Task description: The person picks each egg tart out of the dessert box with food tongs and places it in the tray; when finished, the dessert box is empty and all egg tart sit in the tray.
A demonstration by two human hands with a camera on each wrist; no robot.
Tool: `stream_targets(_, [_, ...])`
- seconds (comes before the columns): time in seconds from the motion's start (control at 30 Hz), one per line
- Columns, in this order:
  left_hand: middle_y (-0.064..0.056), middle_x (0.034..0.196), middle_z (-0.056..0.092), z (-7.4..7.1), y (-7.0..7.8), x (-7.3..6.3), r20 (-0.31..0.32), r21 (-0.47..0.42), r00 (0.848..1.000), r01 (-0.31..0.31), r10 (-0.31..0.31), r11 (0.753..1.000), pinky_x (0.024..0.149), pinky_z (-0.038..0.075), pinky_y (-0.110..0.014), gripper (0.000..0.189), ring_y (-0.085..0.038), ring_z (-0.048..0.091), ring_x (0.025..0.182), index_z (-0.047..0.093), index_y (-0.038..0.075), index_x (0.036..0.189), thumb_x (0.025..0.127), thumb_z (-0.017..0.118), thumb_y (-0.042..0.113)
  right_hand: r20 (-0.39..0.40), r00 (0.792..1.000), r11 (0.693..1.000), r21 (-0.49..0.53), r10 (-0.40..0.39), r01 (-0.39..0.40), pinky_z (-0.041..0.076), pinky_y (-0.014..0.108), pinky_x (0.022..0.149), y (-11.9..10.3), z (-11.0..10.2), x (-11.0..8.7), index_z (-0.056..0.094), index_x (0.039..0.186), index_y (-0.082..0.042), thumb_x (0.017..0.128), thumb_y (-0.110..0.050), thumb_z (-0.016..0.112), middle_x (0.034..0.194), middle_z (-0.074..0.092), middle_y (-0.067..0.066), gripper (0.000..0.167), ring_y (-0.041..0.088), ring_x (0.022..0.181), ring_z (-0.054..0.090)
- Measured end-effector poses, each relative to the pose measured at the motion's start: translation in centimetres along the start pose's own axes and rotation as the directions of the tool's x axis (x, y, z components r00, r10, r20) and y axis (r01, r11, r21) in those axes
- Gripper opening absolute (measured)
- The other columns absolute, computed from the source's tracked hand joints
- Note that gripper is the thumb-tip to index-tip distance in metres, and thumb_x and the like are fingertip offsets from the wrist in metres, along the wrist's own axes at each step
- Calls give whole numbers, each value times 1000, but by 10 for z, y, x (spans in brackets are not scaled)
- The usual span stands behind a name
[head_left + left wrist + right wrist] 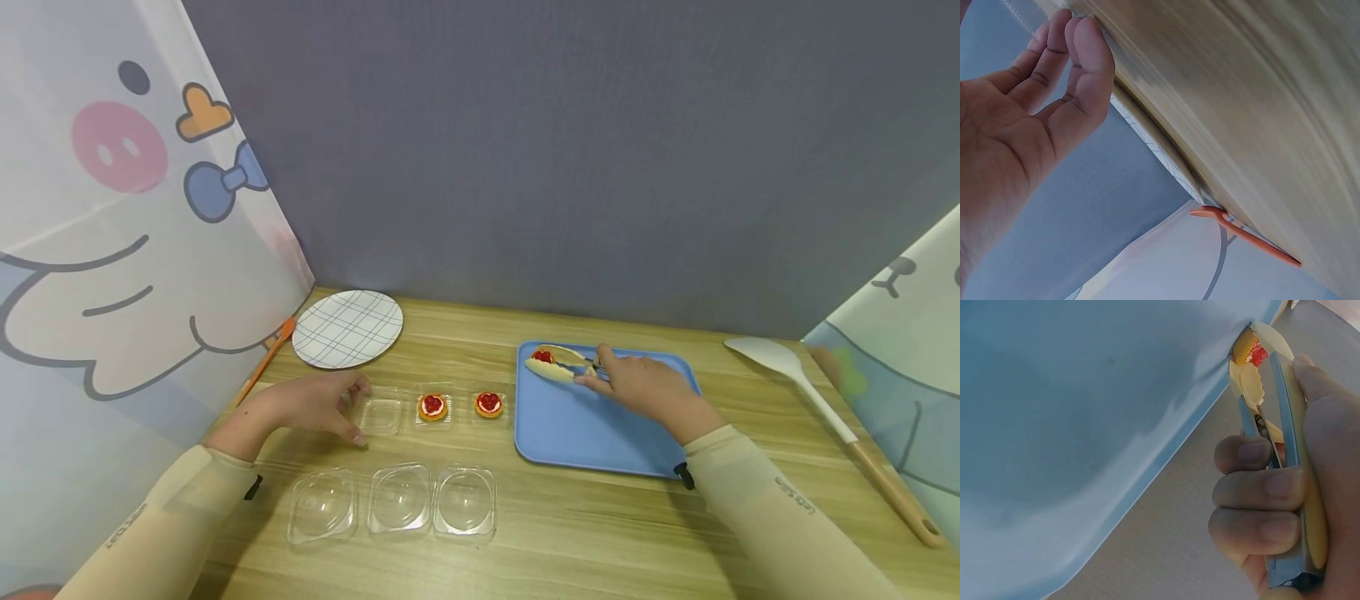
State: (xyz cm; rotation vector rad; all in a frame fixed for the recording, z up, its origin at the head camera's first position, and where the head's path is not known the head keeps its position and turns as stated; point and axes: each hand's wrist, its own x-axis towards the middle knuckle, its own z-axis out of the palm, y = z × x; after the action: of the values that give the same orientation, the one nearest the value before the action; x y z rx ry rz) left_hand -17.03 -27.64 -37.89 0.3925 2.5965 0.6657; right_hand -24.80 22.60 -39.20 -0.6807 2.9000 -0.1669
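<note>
My right hand (643,383) grips a pair of tongs (1300,469) with cream-coloured tips. Between the tips is a small tart (1246,349) with red topping, at the far left corner of the blue tray (585,442). My left hand (322,407) is at the left side of an uncovered clear plastic box (381,412), thumb and fingers apart and loosely bent; whether they touch it I cannot tell. Right of that box, one tart (432,407) and another tart (489,405) each sit in a clear box. The left thumb is hidden in the left wrist view.
Three clear domed lids (401,497) lie in a row nearer me. A checked round plate (348,329) is at the back left, beside an orange utensil (266,360). A white spatula-like utensil with a wooden handle (896,492) lies at the right. Walls close off the back and sides.
</note>
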Motion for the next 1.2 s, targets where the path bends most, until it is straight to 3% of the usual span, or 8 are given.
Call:
stream_targets(0.53, [-10, 128, 64, 1, 1, 0, -2, 13, 1000, 5, -5, 1000, 99, 52, -43, 79, -24, 63, 113, 58, 6, 137, 78, 96, 41, -19, 1000, 999, 38, 9, -9, 36, 32, 53, 0, -3, -5, 45, 118, -9, 106, -62, 54, 65, 51, 3, 55, 17, 55, 49])
stream_targets(0.83, [-12, 131, 63, 0, 0, -1, 0, 11, 1000, 7, -7, 1000, 101, 52, -46, 80, -26, 63, 116, 57, 5, 138, 78, 96, 41, -16, 1000, 998, 56, 1, 0, 37, 32, 53, 2, -6, -9, 44, 120, -9, 105, -66, 52, 77, 60, 4, 60, 18, 56, 49])
stream_targets(1.07, [-11, 129, 63, 1, 1, -1, 5, 3, 1000, 6, -6, 1000, 100, 53, -45, 80, -25, 62, 114, 57, 4, 138, 78, 96, 40, -30, 1000, 999, 35, 2, -1, 35, 32, 51, 1, -7, -11, 44, 119, -9, 105, -68, 51, 70, 56, 3, 60, 17, 54, 47])
stream_targets(1.2, [-12, 129, 63, 0, 1, -1, 5, 5, 1000, 4, -4, 1000, 100, 53, -45, 81, -24, 63, 113, 57, 4, 138, 77, 96, 40, -44, 999, 999, 39, 2, 0, 35, 32, 51, 0, -10, -13, 45, 119, -10, 104, -69, 51, 83, 65, 4, 62, 17, 53, 46])
